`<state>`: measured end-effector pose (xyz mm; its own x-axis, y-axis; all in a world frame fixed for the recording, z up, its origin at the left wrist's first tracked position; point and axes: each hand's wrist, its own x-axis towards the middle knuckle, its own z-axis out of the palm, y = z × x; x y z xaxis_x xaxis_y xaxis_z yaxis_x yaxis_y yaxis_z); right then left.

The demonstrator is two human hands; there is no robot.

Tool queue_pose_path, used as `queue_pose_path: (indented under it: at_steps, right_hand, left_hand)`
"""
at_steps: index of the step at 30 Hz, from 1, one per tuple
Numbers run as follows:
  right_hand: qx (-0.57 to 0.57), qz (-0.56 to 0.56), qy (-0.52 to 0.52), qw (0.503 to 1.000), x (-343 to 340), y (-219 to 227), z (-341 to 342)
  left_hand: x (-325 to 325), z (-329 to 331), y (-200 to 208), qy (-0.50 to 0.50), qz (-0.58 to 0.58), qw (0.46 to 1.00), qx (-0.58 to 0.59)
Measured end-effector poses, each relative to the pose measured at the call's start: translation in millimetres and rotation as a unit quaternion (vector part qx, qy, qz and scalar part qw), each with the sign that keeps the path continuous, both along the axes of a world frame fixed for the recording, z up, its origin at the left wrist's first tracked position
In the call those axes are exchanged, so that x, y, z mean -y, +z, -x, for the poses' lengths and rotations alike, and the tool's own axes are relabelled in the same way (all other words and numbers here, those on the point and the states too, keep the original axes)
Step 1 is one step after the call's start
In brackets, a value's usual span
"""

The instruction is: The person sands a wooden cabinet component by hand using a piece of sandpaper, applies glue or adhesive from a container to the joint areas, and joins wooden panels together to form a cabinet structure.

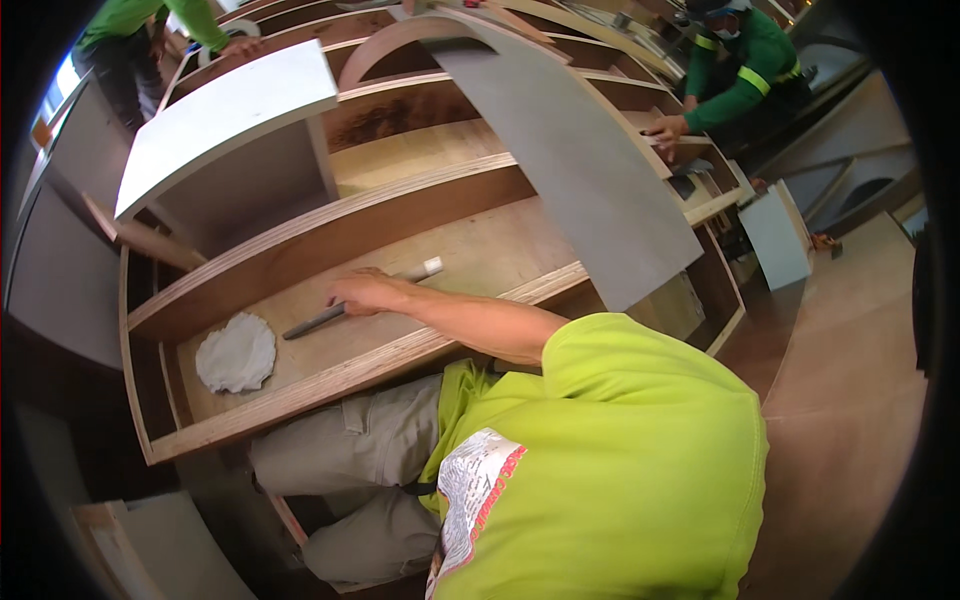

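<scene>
My right hand (365,292) reaches across a plywood-edged frame, its fingers curled round a grey rod (318,323) with a white end. The rod lies slanted just over the plywood panel (460,245) inside the frame; whether it touches the panel I cannot tell. A crumpled white cloth (236,353) rests on that panel, to the left of the rod's dark tip. Out of sight is my left hand.
A curved white-topped box (240,110) stands on the frame at the far left. A long grey sheet (590,180) lies across the ribs. Two people in green work nearby: one person's hand (240,46) is far left, another's (666,132) far right. Boards lean at left.
</scene>
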<state>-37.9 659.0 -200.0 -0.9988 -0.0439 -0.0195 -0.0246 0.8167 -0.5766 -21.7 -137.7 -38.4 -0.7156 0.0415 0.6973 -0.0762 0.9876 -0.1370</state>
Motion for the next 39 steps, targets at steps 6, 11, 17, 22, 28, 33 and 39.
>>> queue_pose_path:
  at_steps: [6,11,17,22,28,33,39]
  right_hand:
    - [0.233,0.038,-0.017,0.972,-3.3,26.6,-1.2]
    - [-0.052,0.042,-0.002,0.998,24.0,49.1,-1.4]
    - [0.079,0.142,-0.038,0.986,71.0,88.4,-45.4]
    - [-0.032,0.062,0.161,0.985,97.3,104.4,-45.0]
    - [0.066,0.028,0.164,0.984,102.1,103.5,-37.9]
    - [0.083,0.008,0.163,0.983,97.6,105.2,-36.4]
    - [0.1,-0.022,0.165,0.981,73.9,71.1,-38.3]
  left_hand:
    - [66.1,32.5,-3.0,0.07,-0.057,0.99,0.11]
    - [108.9,31.0,-21.7,0.143,-0.233,0.946,0.175]
    - [61.1,33.6,-3.1,0.156,-0.335,0.915,0.161]
    - [36.7,19.5,-0.5,0.187,-0.311,0.925,0.11]
    - [21.9,17.7,10.2,0.206,-0.287,0.931,0.09]
    - [6.9,15.0,9.7,0.231,-0.252,0.937,0.076]
    - [-56.9,-5.4,-5.2,0.24,-0.259,0.935,0.021]
